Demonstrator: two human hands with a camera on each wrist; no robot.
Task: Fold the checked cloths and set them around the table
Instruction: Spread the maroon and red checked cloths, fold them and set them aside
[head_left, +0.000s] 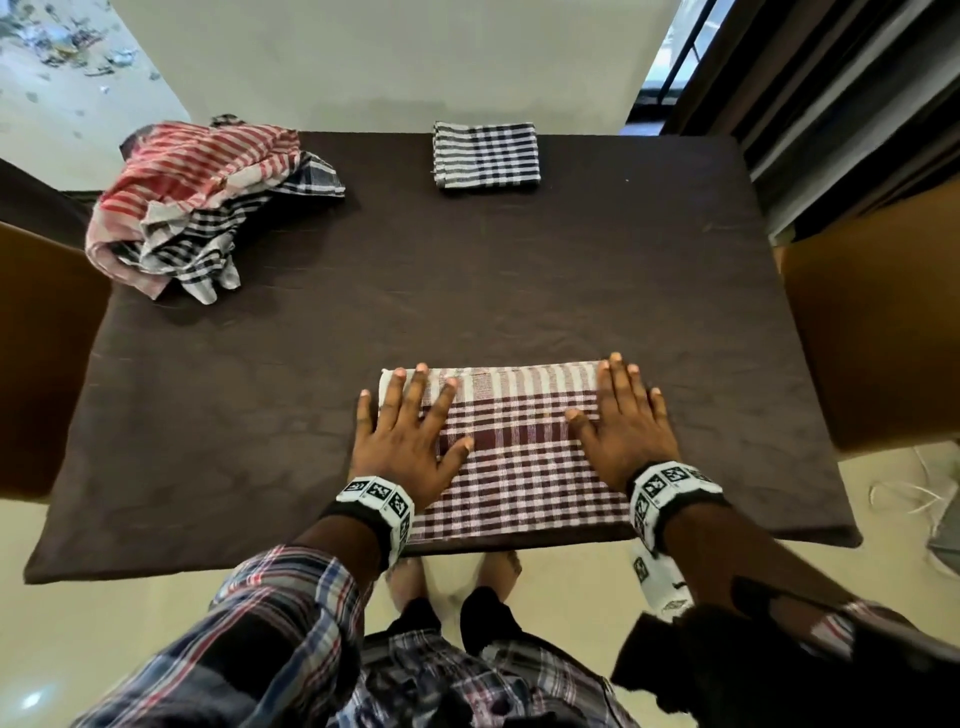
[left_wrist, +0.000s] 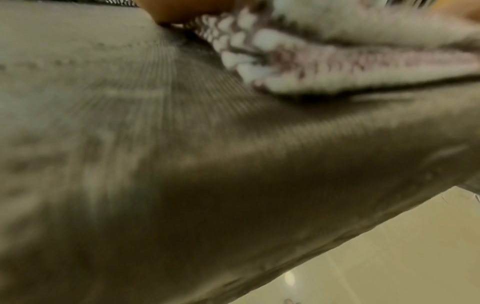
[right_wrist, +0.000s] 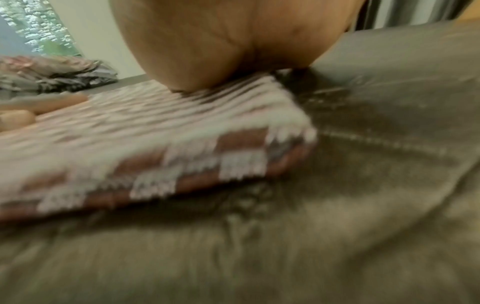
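A folded maroon-and-white checked cloth (head_left: 519, 457) lies flat at the near edge of the table (head_left: 363, 322), which is covered in dark brown fabric. My left hand (head_left: 410, 426) presses flat on the cloth's left side with fingers spread. On its right side my right hand (head_left: 623, 415) lies flat the same way. The left wrist view shows the cloth's stacked edge (left_wrist: 324, 57); the right wrist view shows its corner (right_wrist: 182, 144) under my palm (right_wrist: 221, 41). A folded navy-and-white checked cloth (head_left: 485, 154) sits at the far edge. An unfolded heap of checked cloths (head_left: 197, 202) lies at the far left corner.
Brown chair backs stand at the left (head_left: 47, 364) and right (head_left: 878, 338) sides of the table. A curtain and window (head_left: 810, 78) are at the far right. My bare feet (head_left: 457, 571) stand on the cream floor below the near edge.
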